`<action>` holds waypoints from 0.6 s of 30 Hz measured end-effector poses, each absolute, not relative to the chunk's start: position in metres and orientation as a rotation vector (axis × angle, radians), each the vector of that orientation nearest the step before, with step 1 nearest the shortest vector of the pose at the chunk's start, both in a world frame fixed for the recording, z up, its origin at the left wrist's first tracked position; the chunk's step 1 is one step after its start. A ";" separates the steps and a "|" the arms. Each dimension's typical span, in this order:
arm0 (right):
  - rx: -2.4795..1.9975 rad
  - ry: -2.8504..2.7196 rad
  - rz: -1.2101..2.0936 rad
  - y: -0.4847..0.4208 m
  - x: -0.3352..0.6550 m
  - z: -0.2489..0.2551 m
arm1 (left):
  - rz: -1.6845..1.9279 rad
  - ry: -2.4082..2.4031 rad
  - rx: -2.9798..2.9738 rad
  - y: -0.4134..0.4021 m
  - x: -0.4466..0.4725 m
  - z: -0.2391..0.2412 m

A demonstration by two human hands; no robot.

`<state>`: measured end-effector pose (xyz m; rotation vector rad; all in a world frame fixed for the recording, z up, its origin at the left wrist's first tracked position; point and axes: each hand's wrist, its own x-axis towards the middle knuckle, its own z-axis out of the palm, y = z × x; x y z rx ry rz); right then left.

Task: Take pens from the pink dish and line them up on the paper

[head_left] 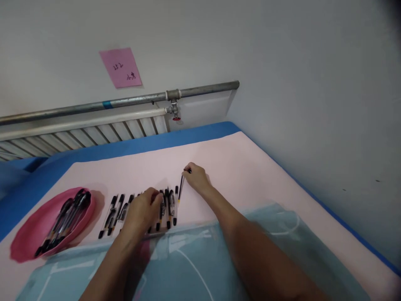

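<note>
A row of black-and-clear pens (168, 209), with caps and pen parts among them, lies on the pink sheet. Over the middle of this row is my left hand (142, 211), its fingers curled and closed at the pens; what they grip, if anything, is hidden. Just right of the row, my right hand (196, 177) pinches the upper end of a thin dark pen refill (181, 188) with a yellowish lower end. The refill slants downward beside the last pen (176, 209) of the row.
At the left stands a pink oval basin (23, 238) with several pens in it. A clear bluish plastic sheet (184, 255) covers the near side. Behind are a radiator (115, 129), a pipe with a valve (173, 100), and a wall with a pink note (121, 68). Another wall (328, 125) borders the right.
</note>
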<state>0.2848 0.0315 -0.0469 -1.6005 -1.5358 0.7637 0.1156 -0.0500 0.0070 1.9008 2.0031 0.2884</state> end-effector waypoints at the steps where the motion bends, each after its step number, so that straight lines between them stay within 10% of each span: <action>1: -1.614 -1.572 0.747 0.031 0.284 -0.047 | 0.259 1.970 1.922 -0.055 0.119 0.006; 18: -1.664 -1.949 0.499 0.027 0.275 -0.055 | 0.114 1.631 2.162 -0.096 0.149 -0.010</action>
